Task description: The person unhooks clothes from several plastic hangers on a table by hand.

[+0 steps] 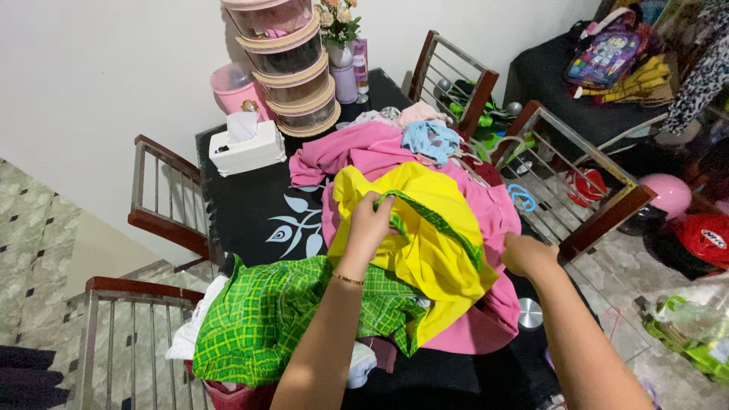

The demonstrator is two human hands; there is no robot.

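My left hand (370, 225) grips the green-trimmed edge of a yellow garment (437, 250) that lies on top of a heap of clothes. My right hand (528, 254) is closed on the right side of the same yellow garment, where it meets a pink cloth (497, 216). A green plaid cloth (266, 315) lies bunched at the near side, under my left forearm. More pink clothes (357, 148) and a light blue piece (431, 139) sit at the far side of the heap. All of it rests on a black table (250, 205) with a white leaf pattern.
A white tissue box (247, 148), a stack of round clear containers (292, 64), a pink bucket (234, 87) and a flower vase (340, 34) stand at the table's far end. Wood-and-metal chairs (163, 201) surround the table. Helmets (702, 235) and bags lie on the floor at right.
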